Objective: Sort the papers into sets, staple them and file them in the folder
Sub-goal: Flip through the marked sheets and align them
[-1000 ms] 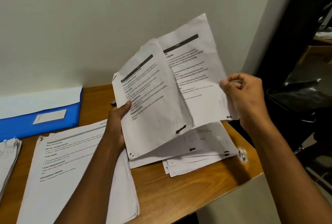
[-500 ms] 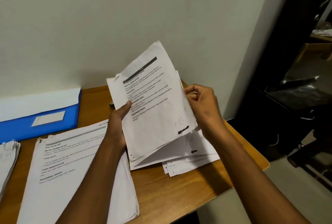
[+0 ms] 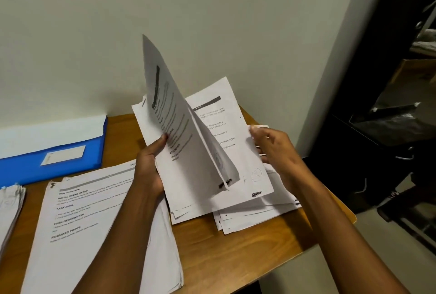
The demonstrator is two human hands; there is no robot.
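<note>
Sorting step: left hand (image 3: 151, 171) grips the sheaf of papers (image 3: 195, 189) above the desk (image 3: 247, 244) with the top sheet (image 3: 169, 109) flipped up, right hand (image 3: 273, 145) pinches the next page's edge; staple needed next, folder (image 3: 47, 164) lies back-left.

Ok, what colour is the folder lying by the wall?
Blue, with a white label on its cover; the folder shows in the head view, at the desk's far left.
</note>
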